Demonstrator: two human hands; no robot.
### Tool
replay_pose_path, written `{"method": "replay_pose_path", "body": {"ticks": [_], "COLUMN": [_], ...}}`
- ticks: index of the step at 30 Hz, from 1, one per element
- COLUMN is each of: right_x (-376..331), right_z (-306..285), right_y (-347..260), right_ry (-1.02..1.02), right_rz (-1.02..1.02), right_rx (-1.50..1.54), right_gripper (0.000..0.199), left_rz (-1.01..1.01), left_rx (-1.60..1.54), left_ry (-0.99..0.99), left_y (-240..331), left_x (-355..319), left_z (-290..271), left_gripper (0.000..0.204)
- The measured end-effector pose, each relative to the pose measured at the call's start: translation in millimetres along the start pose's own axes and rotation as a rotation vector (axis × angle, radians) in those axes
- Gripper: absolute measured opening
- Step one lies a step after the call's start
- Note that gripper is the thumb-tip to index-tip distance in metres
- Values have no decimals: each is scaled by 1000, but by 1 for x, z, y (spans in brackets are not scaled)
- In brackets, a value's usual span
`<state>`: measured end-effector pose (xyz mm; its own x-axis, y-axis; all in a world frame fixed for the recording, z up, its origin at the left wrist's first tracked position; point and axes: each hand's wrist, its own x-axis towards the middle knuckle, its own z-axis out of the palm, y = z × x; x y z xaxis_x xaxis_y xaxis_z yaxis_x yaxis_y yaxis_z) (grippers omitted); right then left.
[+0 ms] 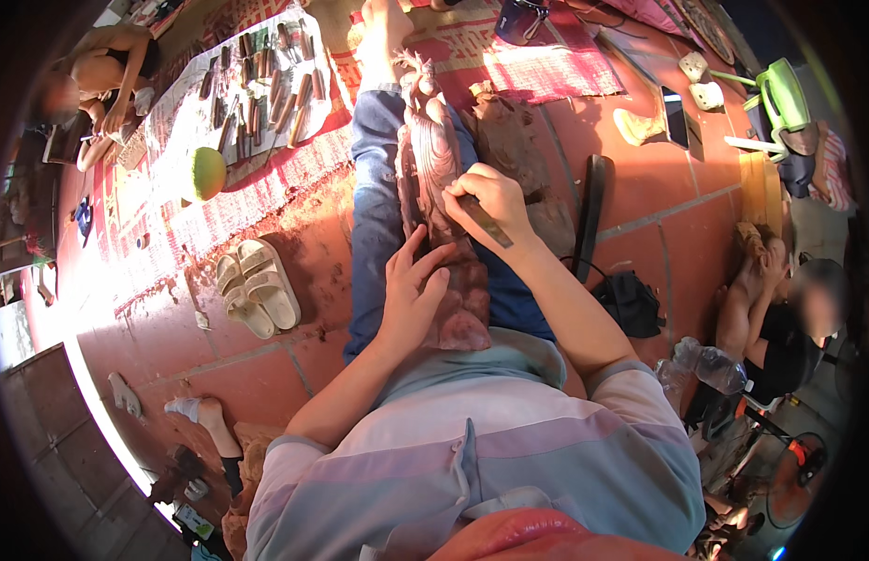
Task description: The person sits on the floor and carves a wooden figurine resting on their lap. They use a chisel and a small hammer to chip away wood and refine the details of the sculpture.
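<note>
Head view: wooden carving (434,178) lies lengthwise along the leg; right hand (490,201) grips a chisel (486,222), left hand (411,294) steadies.

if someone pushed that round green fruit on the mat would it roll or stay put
The round green fruit would probably roll readily, being ball-shaped with no flat side showing. The woven red-and-white mat beneath might slow it a little. It looks solid, so likely fairly heavy for its size.

Two hands, left (411,294) and right (490,201), are working on one carving (434,178); the right is gripping one chisel (486,222). A second carving (509,140) is lying beside it. Two sandals (257,288) are sitting on the floor, one green ball (207,173) on the mat, one bottle (710,365) lying right, and many chisels (266,89), too crowded to count, are lying on a cloth.
</note>
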<state>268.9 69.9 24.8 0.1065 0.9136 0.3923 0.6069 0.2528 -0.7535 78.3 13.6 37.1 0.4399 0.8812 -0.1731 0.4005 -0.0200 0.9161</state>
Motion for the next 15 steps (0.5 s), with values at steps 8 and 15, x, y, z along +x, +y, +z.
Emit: {"method": "replay_pose_path", "body": {"ticks": [8,15], "right_x": [-5,-5], "right_z": [3,5], "right_y": [9,17], "right_ry": [93,147], "right_rz": [-30,-78], "right_rx": [-35,21], "right_gripper": [13,10], "left_rz": [4,12], "left_rx": [-26,-6], "left_ry": [18,17], "left_y": [4,-1], "left_x": [0,-1], "left_z": [0,2], "left_gripper": [37,38]}}
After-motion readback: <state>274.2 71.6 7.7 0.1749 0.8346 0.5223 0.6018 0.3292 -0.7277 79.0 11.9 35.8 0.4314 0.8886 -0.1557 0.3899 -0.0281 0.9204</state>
